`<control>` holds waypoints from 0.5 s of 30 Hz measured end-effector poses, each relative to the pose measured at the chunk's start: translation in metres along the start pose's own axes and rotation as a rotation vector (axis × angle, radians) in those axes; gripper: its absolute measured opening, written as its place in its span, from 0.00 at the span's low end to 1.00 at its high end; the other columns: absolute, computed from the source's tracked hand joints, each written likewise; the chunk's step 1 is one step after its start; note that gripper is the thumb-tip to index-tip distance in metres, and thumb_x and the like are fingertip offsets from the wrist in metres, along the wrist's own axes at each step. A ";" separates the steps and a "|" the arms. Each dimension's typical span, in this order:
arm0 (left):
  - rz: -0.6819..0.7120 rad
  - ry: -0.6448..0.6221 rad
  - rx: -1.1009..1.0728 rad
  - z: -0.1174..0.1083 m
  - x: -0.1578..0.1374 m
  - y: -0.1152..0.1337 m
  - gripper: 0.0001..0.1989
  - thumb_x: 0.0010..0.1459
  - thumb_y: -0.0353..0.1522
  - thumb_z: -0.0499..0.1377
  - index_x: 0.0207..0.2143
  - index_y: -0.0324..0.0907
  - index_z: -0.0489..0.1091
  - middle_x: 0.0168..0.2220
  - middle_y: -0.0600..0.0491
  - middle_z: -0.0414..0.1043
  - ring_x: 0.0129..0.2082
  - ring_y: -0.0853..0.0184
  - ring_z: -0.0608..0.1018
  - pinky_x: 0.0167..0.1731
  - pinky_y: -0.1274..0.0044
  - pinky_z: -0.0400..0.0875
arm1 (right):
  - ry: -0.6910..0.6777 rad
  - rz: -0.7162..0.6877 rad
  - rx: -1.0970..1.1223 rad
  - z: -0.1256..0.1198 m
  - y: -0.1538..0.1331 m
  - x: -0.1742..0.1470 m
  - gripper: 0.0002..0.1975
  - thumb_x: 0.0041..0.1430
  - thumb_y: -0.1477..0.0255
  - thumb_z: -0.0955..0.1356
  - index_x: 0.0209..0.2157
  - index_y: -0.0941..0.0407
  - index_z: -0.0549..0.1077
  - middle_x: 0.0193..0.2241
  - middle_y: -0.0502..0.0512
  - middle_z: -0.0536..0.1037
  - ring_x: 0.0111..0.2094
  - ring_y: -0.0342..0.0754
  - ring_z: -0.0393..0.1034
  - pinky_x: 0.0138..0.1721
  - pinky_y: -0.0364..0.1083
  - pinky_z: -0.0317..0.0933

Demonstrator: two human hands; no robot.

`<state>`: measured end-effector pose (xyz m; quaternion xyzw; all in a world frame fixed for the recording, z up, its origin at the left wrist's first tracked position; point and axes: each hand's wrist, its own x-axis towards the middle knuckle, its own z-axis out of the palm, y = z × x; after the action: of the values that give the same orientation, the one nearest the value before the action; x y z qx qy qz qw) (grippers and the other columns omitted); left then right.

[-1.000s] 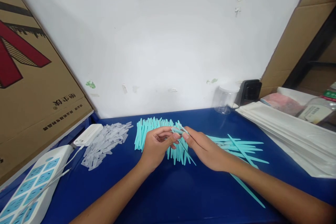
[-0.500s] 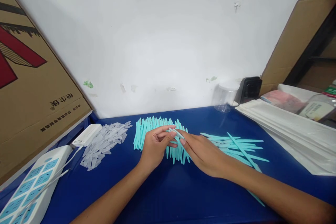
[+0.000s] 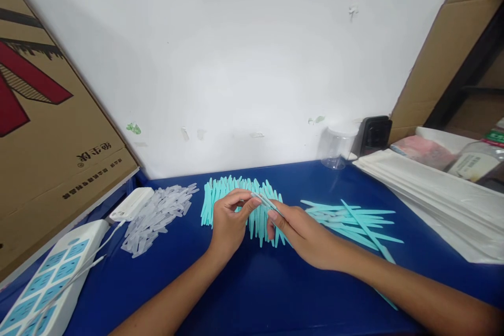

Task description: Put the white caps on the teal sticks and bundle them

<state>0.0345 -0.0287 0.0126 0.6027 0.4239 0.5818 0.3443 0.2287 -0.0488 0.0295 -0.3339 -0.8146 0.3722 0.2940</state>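
Between the fingertips of both hands is a slim turquoise eyebrow razor (image 3: 270,202), its pale, cap-like end toward the left. My left hand (image 3: 232,218) pinches that end with thumb and index finger. On the other end, thumb and fingers of my right hand (image 3: 301,231) are closed. Just behind and below the hands lies a dense row of turquoise razors (image 3: 226,189), partly hidden by them. A looser heap of razors (image 3: 354,218) spreads to the right, partly behind my right forearm. Translucent caps (image 3: 163,212) are piled at the left.
At the left are a white power strip (image 3: 59,273), a small white charger (image 3: 132,203) with a cable, and a cardboard box (image 3: 51,157). A clear jar (image 3: 336,147) stands by the wall near a black object (image 3: 376,134). White packaging (image 3: 425,194) and a bottle (image 3: 476,160) lie right.
My hands have drawn slightly apart, exposing more of the razor between them. The left fingers have closed up in a pinch. The piles look unchanged.
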 end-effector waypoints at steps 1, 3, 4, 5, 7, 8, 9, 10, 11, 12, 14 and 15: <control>-0.013 -0.020 -0.002 0.000 0.000 0.001 0.10 0.56 0.39 0.68 0.32 0.41 0.82 0.33 0.50 0.81 0.35 0.63 0.80 0.38 0.74 0.74 | 0.007 0.001 -0.015 0.001 0.000 0.000 0.22 0.76 0.59 0.52 0.37 0.55 0.68 0.26 0.47 0.71 0.26 0.43 0.64 0.33 0.44 0.57; -0.073 -0.055 -0.020 0.001 -0.001 0.003 0.11 0.58 0.40 0.67 0.35 0.42 0.83 0.35 0.49 0.82 0.36 0.62 0.81 0.39 0.73 0.75 | 0.023 -0.001 -0.048 0.001 0.002 0.001 0.21 0.76 0.60 0.52 0.36 0.55 0.66 0.25 0.47 0.69 0.26 0.44 0.64 0.33 0.44 0.57; -0.106 -0.067 -0.033 0.002 -0.001 0.004 0.11 0.58 0.40 0.67 0.37 0.42 0.83 0.37 0.49 0.83 0.37 0.61 0.81 0.39 0.73 0.76 | 0.026 -0.001 -0.069 0.001 0.002 0.001 0.20 0.77 0.60 0.52 0.38 0.55 0.66 0.25 0.47 0.69 0.26 0.44 0.63 0.32 0.44 0.57; -0.134 -0.076 -0.051 0.003 -0.002 0.005 0.12 0.58 0.41 0.67 0.39 0.43 0.83 0.39 0.49 0.83 0.38 0.60 0.82 0.40 0.72 0.76 | 0.026 0.003 -0.096 0.001 0.003 0.002 0.19 0.77 0.60 0.51 0.40 0.55 0.66 0.25 0.47 0.68 0.26 0.44 0.62 0.31 0.44 0.56; -0.181 -0.104 -0.099 0.004 -0.003 0.007 0.14 0.59 0.41 0.66 0.42 0.43 0.83 0.42 0.48 0.83 0.41 0.59 0.82 0.42 0.71 0.77 | 0.016 0.020 -0.178 0.000 0.003 0.003 0.19 0.77 0.61 0.51 0.45 0.55 0.65 0.25 0.47 0.67 0.24 0.45 0.61 0.29 0.44 0.54; -0.203 -0.122 -0.123 0.005 -0.004 0.008 0.15 0.59 0.41 0.66 0.44 0.43 0.82 0.42 0.48 0.83 0.42 0.58 0.82 0.44 0.71 0.77 | 0.007 0.036 -0.232 0.000 0.004 0.003 0.19 0.77 0.61 0.51 0.47 0.56 0.65 0.24 0.47 0.67 0.24 0.45 0.60 0.28 0.44 0.53; -0.224 -0.138 -0.144 0.005 -0.005 0.008 0.15 0.59 0.41 0.66 0.45 0.42 0.82 0.42 0.48 0.83 0.43 0.58 0.82 0.46 0.70 0.77 | 0.001 0.056 -0.292 0.000 0.004 0.003 0.19 0.77 0.61 0.51 0.49 0.57 0.65 0.24 0.48 0.67 0.23 0.46 0.60 0.27 0.44 0.52; -0.243 -0.151 -0.160 0.005 -0.005 0.009 0.16 0.59 0.41 0.66 0.45 0.42 0.81 0.41 0.48 0.83 0.43 0.58 0.82 0.47 0.70 0.76 | -0.002 0.076 -0.354 0.001 0.004 0.003 0.20 0.77 0.62 0.51 0.51 0.59 0.65 0.23 0.48 0.67 0.23 0.46 0.60 0.27 0.44 0.50; -0.256 -0.162 -0.171 0.006 -0.005 0.009 0.16 0.59 0.41 0.67 0.46 0.42 0.81 0.41 0.48 0.83 0.43 0.58 0.83 0.48 0.70 0.76 | -0.004 0.095 -0.415 0.001 0.005 0.003 0.21 0.77 0.62 0.51 0.53 0.60 0.65 0.23 0.48 0.68 0.22 0.46 0.60 0.26 0.45 0.49; -0.265 -0.168 -0.177 0.006 -0.006 0.009 0.17 0.59 0.41 0.67 0.46 0.41 0.81 0.41 0.48 0.83 0.44 0.59 0.83 0.49 0.70 0.75 | -0.005 0.112 -0.471 0.002 0.005 0.004 0.22 0.77 0.62 0.51 0.55 0.61 0.64 0.22 0.49 0.68 0.21 0.47 0.60 0.26 0.45 0.48; -0.274 -0.175 -0.184 0.006 -0.006 0.010 0.17 0.59 0.41 0.67 0.47 0.41 0.80 0.41 0.48 0.83 0.44 0.59 0.82 0.51 0.70 0.74 | 0.001 0.122 -0.563 0.003 0.006 0.004 0.24 0.77 0.62 0.50 0.58 0.64 0.63 0.23 0.50 0.71 0.21 0.48 0.62 0.26 0.46 0.47; -0.277 -0.179 -0.183 0.005 -0.006 0.011 0.18 0.59 0.41 0.66 0.48 0.41 0.80 0.41 0.48 0.84 0.44 0.59 0.82 0.51 0.70 0.74 | 0.007 0.111 -0.591 0.004 0.006 0.004 0.24 0.77 0.62 0.50 0.58 0.64 0.62 0.24 0.52 0.72 0.23 0.49 0.63 0.26 0.46 0.47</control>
<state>0.0414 -0.0383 0.0197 0.5540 0.4157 0.5093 0.5107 0.2256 -0.0444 0.0235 -0.4504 -0.8670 0.1332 0.1663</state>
